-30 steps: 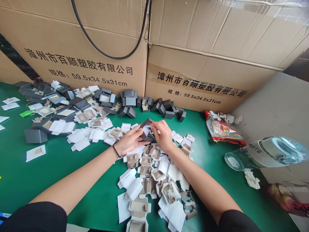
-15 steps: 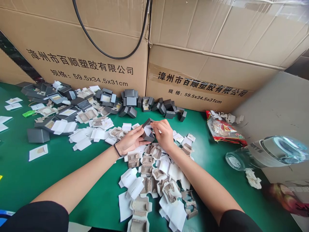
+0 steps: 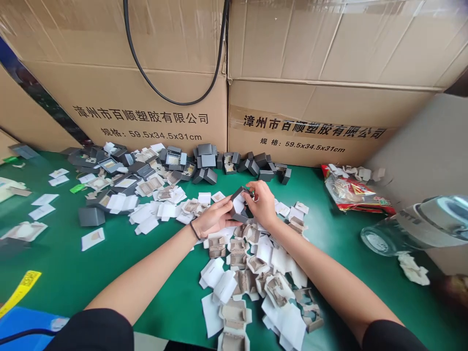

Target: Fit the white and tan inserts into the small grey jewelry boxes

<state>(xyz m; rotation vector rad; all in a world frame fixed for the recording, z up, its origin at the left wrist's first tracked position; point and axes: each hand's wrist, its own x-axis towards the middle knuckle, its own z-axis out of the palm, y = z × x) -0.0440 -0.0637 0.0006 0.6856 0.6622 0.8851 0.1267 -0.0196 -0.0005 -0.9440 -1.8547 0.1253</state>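
My left hand [image 3: 215,218] is closed around a small dark grey hinged box [image 3: 237,210], which is tilted with its lid open and white lining showing. At the box's right side, my right hand [image 3: 263,204] has thumb and fingers pinched together by the opening; what is between them is hidden. Just below both hands lies a pile of folded cardboard inserts [image 3: 239,261], grey-brown inside. White paper cards [image 3: 285,321] are mixed in with them.
Several more dark grey boxes [image 3: 206,161] stand along the back, against large cardboard cartons [image 3: 153,87]. To the right are a red snack bag [image 3: 354,192], a clear bottle [image 3: 402,229] and a crumpled tissue [image 3: 413,268]. A black cable [image 3: 153,87] hangs in front.
The view has shifted left, so things appear further right. Both hands stay at the open box, the right fingers still pinched at its opening.
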